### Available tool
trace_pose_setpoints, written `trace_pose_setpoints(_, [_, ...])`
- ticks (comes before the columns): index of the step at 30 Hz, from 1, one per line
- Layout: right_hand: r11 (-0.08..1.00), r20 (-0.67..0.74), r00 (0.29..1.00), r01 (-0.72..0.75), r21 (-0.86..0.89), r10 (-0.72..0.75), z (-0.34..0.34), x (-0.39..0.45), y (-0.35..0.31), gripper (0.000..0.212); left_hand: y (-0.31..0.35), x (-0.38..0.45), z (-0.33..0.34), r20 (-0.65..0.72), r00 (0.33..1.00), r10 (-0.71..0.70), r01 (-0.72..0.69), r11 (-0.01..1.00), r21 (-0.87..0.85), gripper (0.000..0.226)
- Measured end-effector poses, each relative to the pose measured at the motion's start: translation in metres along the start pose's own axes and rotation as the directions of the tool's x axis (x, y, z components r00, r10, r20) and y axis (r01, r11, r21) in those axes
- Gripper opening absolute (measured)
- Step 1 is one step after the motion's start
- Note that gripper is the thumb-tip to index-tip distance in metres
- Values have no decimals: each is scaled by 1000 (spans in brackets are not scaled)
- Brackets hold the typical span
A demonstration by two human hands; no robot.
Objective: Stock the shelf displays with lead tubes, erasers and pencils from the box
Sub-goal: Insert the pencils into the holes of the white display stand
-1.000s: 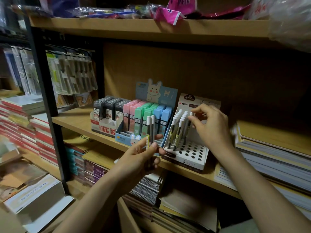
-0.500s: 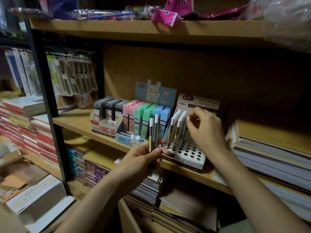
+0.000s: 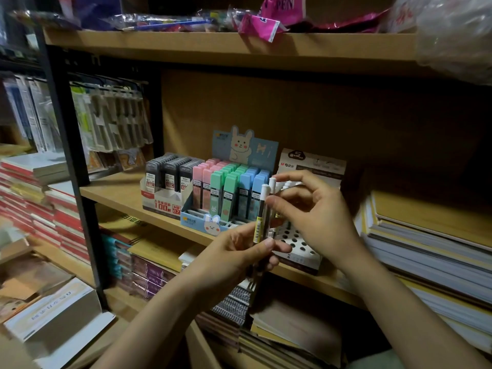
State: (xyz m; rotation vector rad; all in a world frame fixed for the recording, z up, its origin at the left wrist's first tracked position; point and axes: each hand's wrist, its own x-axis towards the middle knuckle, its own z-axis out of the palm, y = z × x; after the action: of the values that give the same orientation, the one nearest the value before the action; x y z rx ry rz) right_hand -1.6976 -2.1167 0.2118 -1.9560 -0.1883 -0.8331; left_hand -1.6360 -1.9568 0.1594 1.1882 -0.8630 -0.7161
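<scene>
My left hand (image 3: 239, 255) grips a small bunch of slim lead tubes (image 3: 262, 211) with white caps, held upright in front of the middle shelf. My right hand (image 3: 311, 214) has come over to them, its thumb and forefinger pinching the white cap of one tube. Behind my right hand stands the white perforated display stand (image 3: 298, 242), most of its tubes hidden by the hand. Left of it sit the bunny display (image 3: 231, 193) of pink, green and blue lead cases and a box of black lead cases (image 3: 167, 179).
The wooden shelf (image 3: 117, 193) carries stacked notebooks (image 3: 431, 251) at the right. Hanging packets (image 3: 111, 121) fill the back left. Book stacks (image 3: 40, 195) and a white carton (image 3: 50, 315) lie lower left. Spiral pads (image 3: 234, 302) sit on the shelf below.
My right hand left the perforated stand and moved left to the tubes in my left hand, taking one by its cap. My left hand rose slightly.
</scene>
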Motion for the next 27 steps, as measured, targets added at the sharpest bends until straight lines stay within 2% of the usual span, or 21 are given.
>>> trace_pose_setpoints(3, [995, 57, 997, -63, 82, 58, -5, 2, 0, 30, 0, 2, 0, -45, 999, -24, 20, 995, -96, 31])
trace_pose_setpoints(6, [972, -27, 994, -99, 211, 107, -16, 8, -1, 28, -1, 5, -2, -160, 985, -70, 27, 967, -253, 32])
trace_pose_setpoints(9, [945, -128, 975, -139, 295, 183, -28, 13, 2, 28, -3, 5, -6, -251, 965, -72, 33, 987, -155, 25])
trace_pose_setpoints(12, [994, -220, 971, -81, 73, 95, -32, 13, 11, 30, -8, 7, -8, -306, 950, -64, 47, 997, -61, 26])
trace_pose_setpoints(15, [968, -229, 972, -9, -250, -50, -30, 12, 20, 32, -12, 10, -9, -306, 946, -107, 71, 989, -128, 33])
trace_pose_setpoints(17, [932, -192, 977, 19, -361, -95, -26, 10, 26, 32, -14, 12, -10, -287, 949, -131, 83, 981, -173, 32])
trace_pose_setpoints(21, [919, -168, 978, 49, -391, -123, -20, 8, 33, 30, -17, 13, -9, -279, 950, -143, 87, 975, -203, 27])
trace_pose_setpoints(27, [935, -159, 985, 8, -353, -69, -22, 5, 36, 32, -21, 10, -11, -325, 938, -124, 81, 986, -143, 25])
